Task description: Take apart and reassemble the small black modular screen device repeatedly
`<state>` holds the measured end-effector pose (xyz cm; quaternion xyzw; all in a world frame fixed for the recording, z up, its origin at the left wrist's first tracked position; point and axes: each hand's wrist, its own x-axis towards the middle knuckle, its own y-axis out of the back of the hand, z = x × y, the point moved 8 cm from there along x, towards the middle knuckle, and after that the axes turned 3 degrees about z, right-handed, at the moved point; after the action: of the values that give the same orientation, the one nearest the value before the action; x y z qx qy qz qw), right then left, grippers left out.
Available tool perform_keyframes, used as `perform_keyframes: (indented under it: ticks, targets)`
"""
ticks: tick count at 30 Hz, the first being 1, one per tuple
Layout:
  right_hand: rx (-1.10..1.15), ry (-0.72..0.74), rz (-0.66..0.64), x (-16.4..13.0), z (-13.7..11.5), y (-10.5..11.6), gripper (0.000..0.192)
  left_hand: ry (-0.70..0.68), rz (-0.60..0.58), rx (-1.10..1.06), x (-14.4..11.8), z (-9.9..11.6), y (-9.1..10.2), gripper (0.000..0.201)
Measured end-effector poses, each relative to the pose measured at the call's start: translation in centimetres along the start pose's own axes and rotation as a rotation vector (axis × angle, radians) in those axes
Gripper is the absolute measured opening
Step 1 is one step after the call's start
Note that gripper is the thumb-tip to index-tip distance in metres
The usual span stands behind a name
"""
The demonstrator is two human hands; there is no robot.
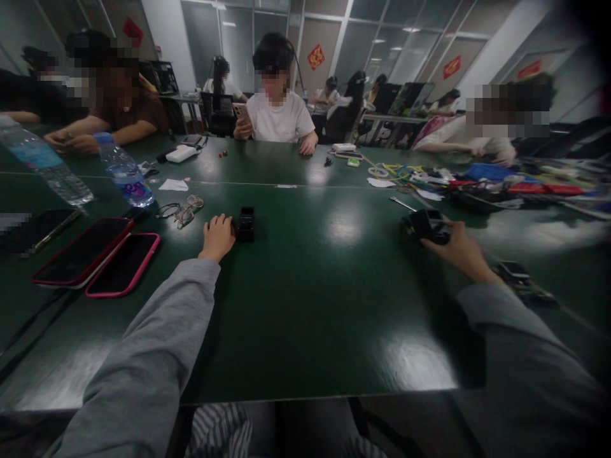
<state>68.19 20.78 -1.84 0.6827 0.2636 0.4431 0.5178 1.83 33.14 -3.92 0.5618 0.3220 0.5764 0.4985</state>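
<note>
My left hand (pixel 219 237) rests on the green table with its fingers apart and slightly bent, holding nothing. Just to its right stands a small black block-like object (pixel 247 222); whether the hand touches it I cannot tell. Further right, my right hand (pixel 461 251) grips a black boxy device (pixel 429 226), thumb on the near side and fingers over the far side. A wrench-like metal tool (pixel 402 203) lies just beyond that device. Another small dark device (pixel 515 272) sits by my right wrist.
Phones (pixel 125 264), eyeglasses (pixel 188 213) and two water bottles (pixel 125 172) are on the left. A heap of cables and tools (pixel 477 181) covers the back right of the table (pixel 334 318). A person in white (pixel 277 114) sits opposite, holding a phone; others sit at both sides.
</note>
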Motion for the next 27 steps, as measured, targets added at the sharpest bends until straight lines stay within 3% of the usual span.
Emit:
perform_keyframes:
  ticks: [3, 9, 13, 16, 18, 22, 27]
  targets:
    - [0.081, 0.078, -0.069, -1.0, -6.9, -0.3, 0.080, -0.004, 0.005, 0.004, 0.0, 0.0, 0.0, 0.049]
    - [0.223, 0.449, -0.021, -5.9, -23.7, 2.0, 0.070, 0.000, -0.002, 0.011, 0.0, 0.0, 0.0, 0.049]
    - [0.289, 0.554, 0.051, -8.7, -31.8, 3.6, 0.066, 0.001, -0.014, 0.022, 0.1, 0.0, -0.1, 0.049]
    - [0.351, 0.513, 0.155, -8.8, -34.9, 4.8, 0.064, 0.003, -0.024, 0.025, 0.2, -0.1, -0.2, 0.049]
    - [0.355, 0.483, 0.154, -8.3, -36.2, 5.0, 0.060, 0.004, -0.021, 0.024, 0.2, -0.1, -0.3, 0.049]
    - [0.310, 0.439, 0.092, -7.5, -37.7, 4.7, 0.050, -0.002, -0.004, 0.027, 0.3, -0.2, -0.4, 0.049]
    - [0.235, 0.496, 0.165, -9.0, -39.4, 5.4, 0.054, 0.003, 0.005, 0.022, 0.3, -0.2, -0.4, 0.049]
